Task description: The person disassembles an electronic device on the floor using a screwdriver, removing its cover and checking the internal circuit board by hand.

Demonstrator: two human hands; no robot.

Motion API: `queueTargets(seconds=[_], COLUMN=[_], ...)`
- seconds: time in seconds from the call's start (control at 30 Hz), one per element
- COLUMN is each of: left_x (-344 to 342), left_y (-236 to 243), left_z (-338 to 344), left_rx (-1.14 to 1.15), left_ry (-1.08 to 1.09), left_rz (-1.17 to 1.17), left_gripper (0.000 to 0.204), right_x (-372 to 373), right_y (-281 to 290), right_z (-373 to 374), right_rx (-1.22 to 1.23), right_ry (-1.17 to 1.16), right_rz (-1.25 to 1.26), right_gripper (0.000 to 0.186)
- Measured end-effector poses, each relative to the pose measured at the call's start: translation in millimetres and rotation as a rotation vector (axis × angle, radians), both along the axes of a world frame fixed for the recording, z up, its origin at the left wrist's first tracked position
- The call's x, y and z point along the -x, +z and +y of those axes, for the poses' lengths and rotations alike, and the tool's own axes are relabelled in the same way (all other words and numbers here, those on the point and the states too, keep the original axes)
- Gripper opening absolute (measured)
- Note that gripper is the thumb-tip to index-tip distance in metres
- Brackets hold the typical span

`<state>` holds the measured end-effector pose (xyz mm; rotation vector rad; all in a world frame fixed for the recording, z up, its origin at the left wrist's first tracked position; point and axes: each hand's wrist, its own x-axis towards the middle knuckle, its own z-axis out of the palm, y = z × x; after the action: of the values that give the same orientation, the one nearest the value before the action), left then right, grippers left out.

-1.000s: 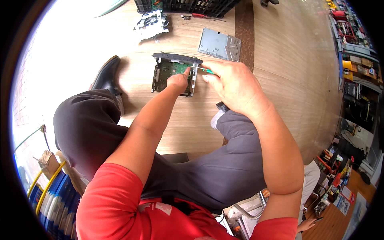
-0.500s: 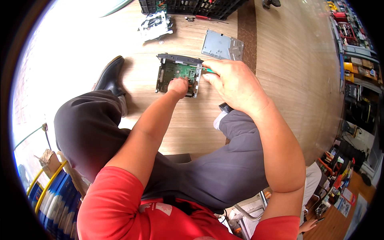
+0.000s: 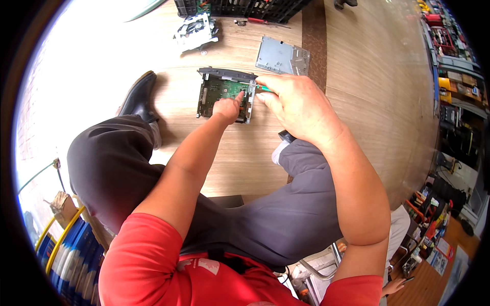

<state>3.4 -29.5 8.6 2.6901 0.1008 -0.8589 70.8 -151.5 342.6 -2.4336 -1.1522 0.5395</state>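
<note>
An open electronic unit (image 3: 203,94) sits on the floor, dark front panel at the back, green circuit board (image 3: 230,89) exposed. My left hand (image 3: 227,108) rests over the board, index finger stretched onto its right part, other fingers curled, apparently holding nothing. My right hand (image 3: 298,107) is closed round a green-handled screwdriver (image 3: 263,87); its thin shaft points left to the unit's right side near the panel. Behind the unit lie a flat grey metal cover (image 3: 275,53) and a silver mechanism (image 3: 196,31).
A black crate (image 3: 240,7) stands at the top, a red screwdriver (image 3: 258,21) before it. My legs and boot (image 3: 135,94) flank the work. Crowded shelving (image 3: 451,81) lines the right. Another person's hand (image 3: 393,285) shows at lower right. Blue boards (image 3: 64,250) stand lower left.
My left index finger moved down toward me on the board, curled in somewhat, then stretched out again. My right hand keeps the screwdriver at about the same spot. The view shifted slightly.
</note>
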Motion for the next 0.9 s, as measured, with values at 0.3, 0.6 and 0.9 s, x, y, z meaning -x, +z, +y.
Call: queueTargets(seconds=[0.3, 0.6, 0.9], left_x=[-9, -10, -8], left_y=[11, 11, 7], left_z=[-6, -9, -8], left_rx=[0.004, -0.009, 0.007], left_ry=[0.085, 0.101, 0.089], left_rz=[0.115, 0.115, 0.111], left_gripper=[0.068, 0.069, 0.068], right_x=[0, 0, 0], right_y=[-1, -1, -1], right_z=[-6, -10, -9], right_rx=[0.0, 0.015, 0.009], right_ry=[-0.007, -0.021, -0.024], right_rz=[0.002, 0.001, 0.031], right_gripper=[0.029, 0.029, 0.027])
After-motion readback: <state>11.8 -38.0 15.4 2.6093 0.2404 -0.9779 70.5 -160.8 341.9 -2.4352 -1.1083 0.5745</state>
